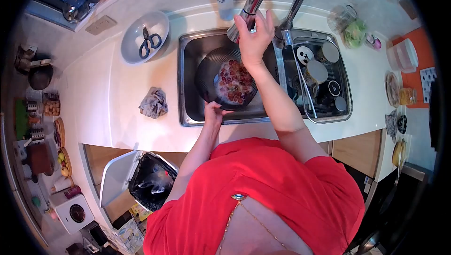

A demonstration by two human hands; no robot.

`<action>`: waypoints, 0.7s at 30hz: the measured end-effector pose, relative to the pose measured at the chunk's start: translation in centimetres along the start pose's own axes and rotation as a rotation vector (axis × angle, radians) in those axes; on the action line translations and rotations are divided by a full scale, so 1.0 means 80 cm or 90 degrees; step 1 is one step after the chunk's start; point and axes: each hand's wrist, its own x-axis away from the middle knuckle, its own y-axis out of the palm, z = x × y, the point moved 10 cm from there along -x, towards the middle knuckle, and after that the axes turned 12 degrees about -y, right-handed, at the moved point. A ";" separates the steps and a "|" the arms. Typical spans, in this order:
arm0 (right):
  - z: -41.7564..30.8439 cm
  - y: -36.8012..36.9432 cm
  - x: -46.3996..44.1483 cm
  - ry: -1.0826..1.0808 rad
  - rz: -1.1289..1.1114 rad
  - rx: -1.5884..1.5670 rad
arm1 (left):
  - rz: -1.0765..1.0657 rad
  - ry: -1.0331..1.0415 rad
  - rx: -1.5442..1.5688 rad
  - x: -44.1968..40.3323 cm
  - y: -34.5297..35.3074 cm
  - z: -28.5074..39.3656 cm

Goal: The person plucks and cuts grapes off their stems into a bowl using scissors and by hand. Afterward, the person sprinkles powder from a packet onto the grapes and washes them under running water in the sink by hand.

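A dark ridged bowl (206, 78) stands in the left sink basin (185, 95), with red grapes (235, 78) in cloudy, foamy-looking water. My left hand (214, 114) grips the bowl's near rim. Above the bowl, my right hand (257, 41) is at the head of the chrome faucet (253, 1), thumb on one side and fingers on the other; part of the grip is hidden. On the counter to the left are a whitish bowl (129, 43) with dark-handled scissors (149, 43) in it and a crumpled grey cloth (154, 103).
A clear bottle with a blue cap (224, 1) stands behind the sink. Jars and lids fill the drying rack (350, 104) on the right. Leafy greens in a bag (354, 34) sit farther right. Below the counter, an open trash bin (152, 180) has a black liner.
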 end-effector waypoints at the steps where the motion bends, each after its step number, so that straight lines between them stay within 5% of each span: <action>1: 0.007 0.007 0.004 0.028 -0.037 -0.010 | 0.003 -0.003 0.013 0.000 -0.002 -0.001; 5: 0.014 -0.003 0.019 0.018 -0.016 -0.109 | 0.039 0.014 -0.018 0.005 -0.009 0.003; 9: 0.131 -0.010 0.105 0.407 0.096 -0.420 | 0.038 0.007 -0.011 -0.005 -0.019 0.000; 11: 0.196 -0.015 0.148 0.600 0.138 -0.437 | 0.010 -0.001 0.015 -0.007 -0.013 -0.003; 17: 0.304 -0.070 0.150 0.789 0.304 -0.253 | 0.014 0.005 -0.018 0.000 -0.006 0.003; 21: 0.361 -0.062 0.150 0.842 0.143 -0.219 | 0.015 0.019 -0.033 0.003 -0.001 0.007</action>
